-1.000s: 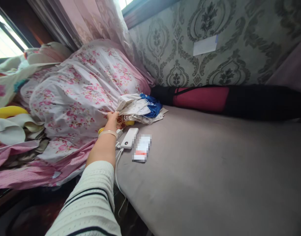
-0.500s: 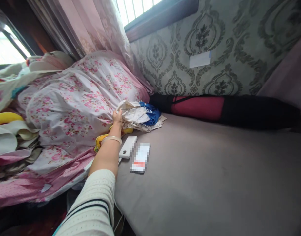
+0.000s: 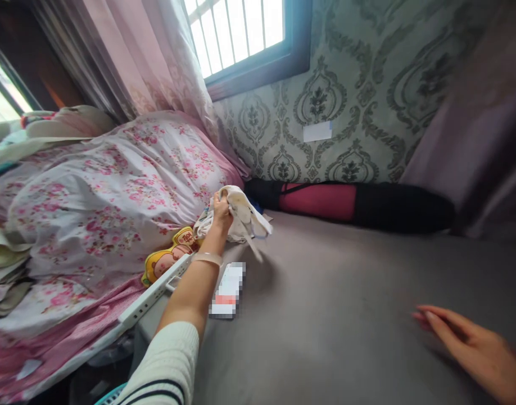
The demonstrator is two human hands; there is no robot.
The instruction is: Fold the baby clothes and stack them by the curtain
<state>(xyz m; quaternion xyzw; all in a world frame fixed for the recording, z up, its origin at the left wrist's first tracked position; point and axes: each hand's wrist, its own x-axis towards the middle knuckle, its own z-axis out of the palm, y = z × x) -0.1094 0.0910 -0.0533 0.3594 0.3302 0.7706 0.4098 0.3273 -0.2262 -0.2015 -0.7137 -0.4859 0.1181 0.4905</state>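
Observation:
My left hand (image 3: 222, 214) is closed around a cream-white cloth garment (image 3: 244, 212), which hangs from it in loose folds with a strap-like end trailing down to the right. What kind of garment it is, I cannot make out. More crumpled cloth lies under and behind it, with a bit of blue showing. At the lower right, my right hand (image 3: 473, 343) is over the grey surface (image 3: 346, 320), fingers stretched out and thumb apart, holding nothing. Below my left wrist lies a phone (image 3: 228, 289) with its screen blurred out.
A yellow plush toy (image 3: 163, 264) and a white perforated bar (image 3: 154, 295) lie left of my forearm. Floral bedding (image 3: 127, 191) is heaped on the left. Along the wall stretches a long black-and-red bag (image 3: 319, 202), below a barred window (image 3: 241, 34).
My left hand has lifted the cream garment off the pile and drawn it slightly right. My right hand has come into view at the lower right. The view has tilted up and turned right.

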